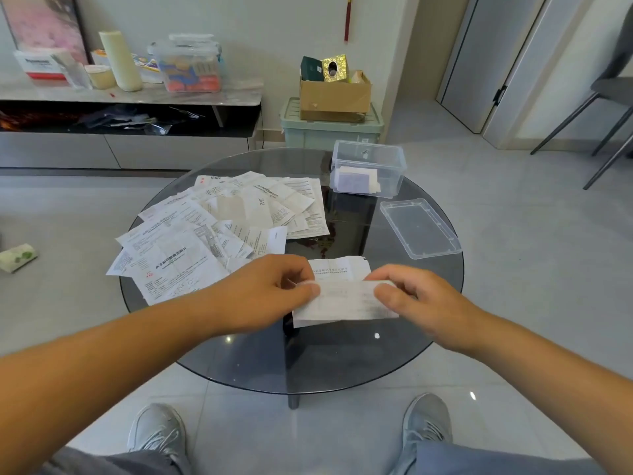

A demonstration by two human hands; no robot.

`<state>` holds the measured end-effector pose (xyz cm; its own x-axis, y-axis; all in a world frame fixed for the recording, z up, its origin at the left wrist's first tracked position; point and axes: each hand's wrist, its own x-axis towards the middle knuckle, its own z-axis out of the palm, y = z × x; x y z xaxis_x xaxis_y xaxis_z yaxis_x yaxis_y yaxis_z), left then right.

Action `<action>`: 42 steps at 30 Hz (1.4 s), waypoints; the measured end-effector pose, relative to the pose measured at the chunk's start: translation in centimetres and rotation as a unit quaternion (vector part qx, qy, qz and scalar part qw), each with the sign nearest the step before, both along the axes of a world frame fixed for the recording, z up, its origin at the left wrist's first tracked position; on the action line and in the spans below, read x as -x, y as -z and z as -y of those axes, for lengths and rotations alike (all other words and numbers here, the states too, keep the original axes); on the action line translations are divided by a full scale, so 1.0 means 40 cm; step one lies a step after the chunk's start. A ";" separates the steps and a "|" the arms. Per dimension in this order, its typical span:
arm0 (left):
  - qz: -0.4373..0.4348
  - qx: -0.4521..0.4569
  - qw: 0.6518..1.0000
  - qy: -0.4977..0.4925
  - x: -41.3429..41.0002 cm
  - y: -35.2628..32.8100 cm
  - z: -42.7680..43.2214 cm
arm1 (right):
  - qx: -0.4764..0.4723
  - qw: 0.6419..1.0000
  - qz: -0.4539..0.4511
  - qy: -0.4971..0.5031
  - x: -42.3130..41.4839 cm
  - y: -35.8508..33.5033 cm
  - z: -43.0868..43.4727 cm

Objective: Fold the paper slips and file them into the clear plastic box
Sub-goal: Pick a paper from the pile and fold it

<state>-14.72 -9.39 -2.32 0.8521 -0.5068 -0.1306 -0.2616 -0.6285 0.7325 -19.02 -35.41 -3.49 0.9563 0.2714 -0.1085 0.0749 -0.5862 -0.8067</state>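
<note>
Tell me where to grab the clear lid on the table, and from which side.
Probably pinch the lid by its raised rim on the near short edge, coming in with the right hand from your side. It lies flat on the glass table, so only the rim offers purchase. First free that hand: it and the left hand pinch a paper slip.

home living room. evidence: low tv cabinet (pixel 137 97) with marble-look top along wall, framed picture (pixel 44 25) leaning on it, household clutter in lidded storage box (pixel 188 63). round smoked-glass coffee table (pixel 342 354) on pale tiled floor (pixel 513 269). cardboard box (pixel 334 97) stacked on green storage bin (pixel 329 135). grey dining chair (pixel 609 90) beside interior door (pixel 496 63).
</note>
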 end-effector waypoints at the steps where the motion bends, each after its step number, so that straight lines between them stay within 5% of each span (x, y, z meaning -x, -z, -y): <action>1: 0.013 -0.004 1.000 -0.018 -0.008 0.004 0.004 | 0.013 1.000 0.004 0.022 -0.010 -0.001 -0.006; 9: 0.109 -0.085 0.988 -0.071 -0.056 0.014 0.069 | -0.009 0.992 0.011 0.127 -0.094 0.020 -0.033; 14: 0.126 -0.118 0.982 -0.076 -0.069 0.020 0.071 | 0.094 0.988 0.061 0.110 -0.125 0.045 -0.055; 20: 0.321 -0.222 0.919 0.059 -0.057 0.049 0.059 | 0.265 0.948 0.165 0.061 -0.133 0.086 -0.062; 25: 0.232 -0.229 0.939 0.114 -0.049 0.064 0.046 | 0.192 0.958 0.193 0.089 -0.130 0.087 -0.058; 29: 0.208 -0.241 0.942 0.105 -0.050 0.056 0.053 | 0.230 0.944 0.233 -0.028 -0.108 0.083 -0.045; 42: 0.089 -0.254 0.960 0.073 -0.149 -0.005 0.137 | 0.254 0.954 0.121 -0.107 -0.102 0.069 -0.005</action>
